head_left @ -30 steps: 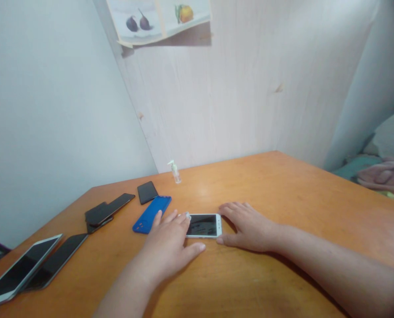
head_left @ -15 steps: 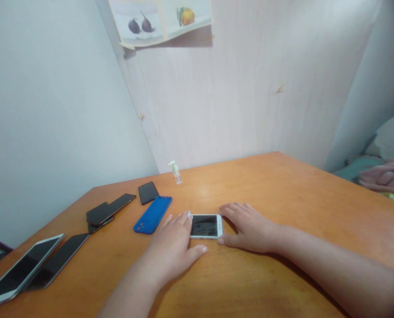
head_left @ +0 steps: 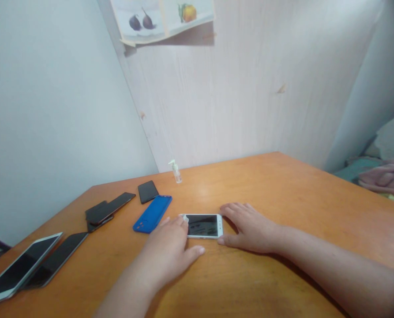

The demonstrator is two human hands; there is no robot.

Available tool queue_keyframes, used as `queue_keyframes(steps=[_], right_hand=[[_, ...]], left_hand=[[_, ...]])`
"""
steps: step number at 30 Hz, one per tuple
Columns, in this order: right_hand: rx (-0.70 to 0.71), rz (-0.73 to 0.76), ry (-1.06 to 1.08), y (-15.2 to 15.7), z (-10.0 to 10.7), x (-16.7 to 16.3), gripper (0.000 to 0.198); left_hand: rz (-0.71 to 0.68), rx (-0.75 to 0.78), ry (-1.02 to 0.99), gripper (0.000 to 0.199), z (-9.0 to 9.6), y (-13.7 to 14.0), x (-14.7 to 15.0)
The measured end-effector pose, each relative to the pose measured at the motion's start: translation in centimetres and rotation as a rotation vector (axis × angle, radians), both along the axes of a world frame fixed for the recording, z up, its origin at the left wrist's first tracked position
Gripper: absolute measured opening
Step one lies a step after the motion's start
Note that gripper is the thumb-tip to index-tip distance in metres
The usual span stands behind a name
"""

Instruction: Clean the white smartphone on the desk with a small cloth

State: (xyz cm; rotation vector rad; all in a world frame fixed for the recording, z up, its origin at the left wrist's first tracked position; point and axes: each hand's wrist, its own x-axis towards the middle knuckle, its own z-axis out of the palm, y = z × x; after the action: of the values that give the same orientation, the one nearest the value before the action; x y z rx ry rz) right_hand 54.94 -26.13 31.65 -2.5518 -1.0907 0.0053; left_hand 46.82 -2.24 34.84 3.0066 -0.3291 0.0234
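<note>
A white-framed smartphone lies screen up on the wooden table, its dark screen showing reflections. My left hand rests at the phone's left end, covering that part. Its fingertips are pressed on a small, whitish, crumpled scrap whose material I cannot make out; the thumb is stretched away over the table. At the right end, my right hand holds the phone steady, with thumb and fingers at its near and far corners. A blue phone case lies just beyond my left hand.
Behind the blue case lies a dark phone. Further left are a dark phone on top of another, a black phone and a white-framed tablet. A clear pump bottle stands near the table's back edge.
My left hand has slid slightly left along the phone with the whitish scrap, uncovering a little more screen. The right hand and the phone have stayed in place.
</note>
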Motion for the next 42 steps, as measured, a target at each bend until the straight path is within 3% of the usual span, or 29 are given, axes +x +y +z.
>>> queue_keyframes(steps=[7,11,14,19,21,25,28,31,37,42], right_hand=[[-0.002,-0.003,-0.012,0.0,-0.1,0.0,0.06],[0.005,0.003,-0.008,-0.1,-0.1,-0.1,0.061],[0.01,0.009,-0.012,-0.1,-0.2,0.0,0.062],[0.005,0.003,-0.032,0.0,-0.3,0.0,0.063],[0.007,0.002,-0.035,0.0,-0.2,0.0,0.064],[0.003,0.006,-0.016,0.0,-0.1,0.0,0.063],[0.006,0.005,-0.013,-0.1,-0.2,0.0,0.063],[0.006,0.007,-0.015,-0.1,-0.3,0.1,0.063],[0.004,0.003,-0.022,-0.1,-0.2,-0.1,0.064],[-0.005,0.001,-0.011,0.0,0.0,-0.1,0.062]], left_hand=[[-0.232,-0.051,0.095,0.072,0.4,-2.4,-1.0],[-0.103,-0.014,0.039,0.05,0.7,-1.2,-0.7],[-0.06,0.005,0.022,0.044,0.7,-0.8,-0.4],[-0.249,-0.069,0.084,0.067,0.4,-2.4,-0.7],[-0.283,-0.084,0.111,0.066,0.5,-2.8,-0.9],[-0.108,-0.021,0.076,0.042,1.2,-1.6,-0.7],[-0.005,0.016,0.054,0.038,1.3,-0.4,-0.4],[-0.035,0.009,0.05,0.041,1.0,-0.6,-0.5],[-0.283,-0.078,0.087,0.06,0.5,-2.5,-1.2],[-0.094,-0.024,0.075,0.041,0.9,-1.2,-0.7]])
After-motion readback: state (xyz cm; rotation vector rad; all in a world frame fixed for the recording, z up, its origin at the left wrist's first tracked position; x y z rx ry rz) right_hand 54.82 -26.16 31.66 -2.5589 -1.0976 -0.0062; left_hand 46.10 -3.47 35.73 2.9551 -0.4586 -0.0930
